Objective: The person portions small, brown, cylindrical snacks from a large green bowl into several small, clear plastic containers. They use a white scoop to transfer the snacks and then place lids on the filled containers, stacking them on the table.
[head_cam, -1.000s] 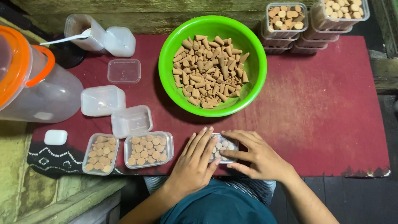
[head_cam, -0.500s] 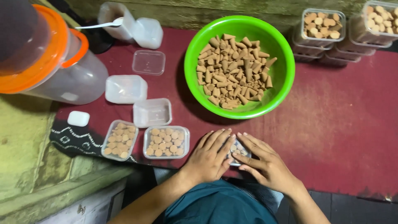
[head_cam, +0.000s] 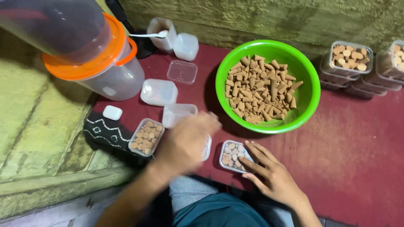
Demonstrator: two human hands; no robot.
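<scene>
Now the left hand (head_cam: pixel 185 141) has left the small tub (head_cam: pixel 233 156) and swung, blurred, over the empty tubs (head_cam: pixel 179 114) beside the filled ones (head_cam: pixel 146 137); whether it grips anything I cannot tell. The right hand (head_cam: pixel 269 174) stays flat on the tub's edge, fingers spread, holding it down near the green bowl (head_cam: pixel 309 84) of cones (head_cam: pixel 261 89).

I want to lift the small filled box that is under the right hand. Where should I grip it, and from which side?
Grip the small clear box by its two long side walls, coming from above. It lies flat and open-topped on the red mat, packed with cones, so it should probably stay level. The right hand rests its fingers on the box's right edge; the left wall is free. The left hand is blurred over another box.
</scene>
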